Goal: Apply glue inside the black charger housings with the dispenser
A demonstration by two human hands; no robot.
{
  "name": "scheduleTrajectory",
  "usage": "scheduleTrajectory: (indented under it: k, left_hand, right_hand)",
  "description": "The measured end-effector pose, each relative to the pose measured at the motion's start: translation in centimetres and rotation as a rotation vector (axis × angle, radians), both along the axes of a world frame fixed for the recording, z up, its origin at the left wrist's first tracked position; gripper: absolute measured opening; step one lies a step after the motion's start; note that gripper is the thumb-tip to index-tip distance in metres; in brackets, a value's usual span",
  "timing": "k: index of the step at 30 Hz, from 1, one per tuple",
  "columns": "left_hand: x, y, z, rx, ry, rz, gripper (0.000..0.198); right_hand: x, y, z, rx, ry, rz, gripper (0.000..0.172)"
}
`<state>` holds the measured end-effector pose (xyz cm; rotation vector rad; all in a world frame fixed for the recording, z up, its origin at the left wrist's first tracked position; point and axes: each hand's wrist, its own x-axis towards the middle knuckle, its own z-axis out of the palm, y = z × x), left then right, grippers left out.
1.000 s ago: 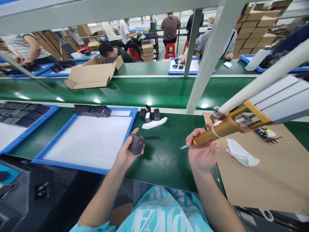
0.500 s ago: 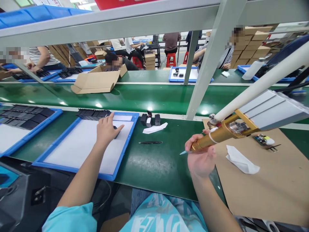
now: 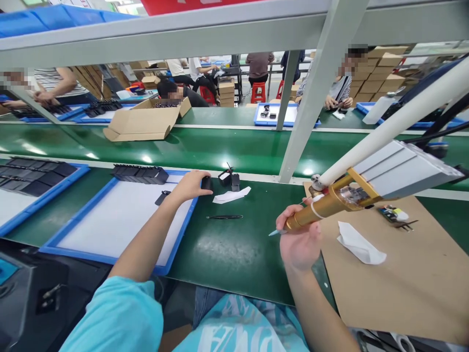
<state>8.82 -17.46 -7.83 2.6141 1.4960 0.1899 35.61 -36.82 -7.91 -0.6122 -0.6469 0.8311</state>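
My left hand [image 3: 190, 187] is over the tray's right edge, its thumb and fingers closed around a small black block [image 3: 207, 184]. Just right of it, two more black boxy parts [image 3: 235, 182] stand on the green bench, one with a white face and thin wires. A flat black piece [image 3: 162, 197] lies in the blue-rimmed tray [image 3: 183, 233], below my left wrist. My right hand [image 3: 301, 242] is wrapped from below around a gold dispensing gun [image 3: 311, 213], whose pale blue nozzle [image 3: 274, 232] points left over the bench.
Black tweezers [image 3: 224, 217] and a white paper strip [image 3: 232, 195] lie mid-bench. Cardboard [image 3: 395, 283] at right carries white paper [image 3: 361, 244] and a small circuit board [image 3: 392, 213]. A metal post [image 3: 308, 98] rises behind. Black blocks [image 3: 139, 174] line the tray's back.
My left hand has moved right from above the tray to the bench parts and closed on a black block. The flat black piece now lies uncovered in the tray. My right hand keeps its hold.
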Motion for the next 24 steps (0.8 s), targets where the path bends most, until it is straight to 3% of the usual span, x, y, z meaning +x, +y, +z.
scheduleTrajectory:
  k: [5,9,12,15,17,20,24]
  left_hand:
    - [1.6,-10.0,1.1,-0.141,-0.123,-0.147,0.057]
    - [4.1,-15.1,-0.7,-0.273,-0.184,-0.295,0.053]
    - [4.9,-16.5,-2.6,-0.334,-0.304,-0.299,0.059]
    - [5.2,-17.1,-4.0,-0.332,-0.452,-0.155,0.065]
    - [5.3,-17.4,-4.5,-0.324,-0.52,-0.067,0.055]
    - [5.9,-17.8,-4.9,-0.272,-0.513,-0.041,0.041]
    - [6.8,-17.9,-5.3,-0.173,-0.422,-0.079,0.041]
  right_hand:
    - [-0.1,0.0,0.1,0.015,-0.023,-0.007,0.035]
    - [-0.2,0.2,0.2,0.007,-0.048,-0.037,0.034]
    - [-0.1,0.3,0.2,-0.002,-0.056,-0.066,0.032]
    - [0.0,0.4,0.1,-0.033,-0.068,-0.087,0.033]
    - [0.0,0.4,0.1,-0.049,-0.075,-0.089,0.035]
    - [0.0,0.4,0.1,-0.027,-0.07,-0.077,0.033]
    - [-0.1,0.4,0.1,0.02,-0.056,-0.052,0.03]
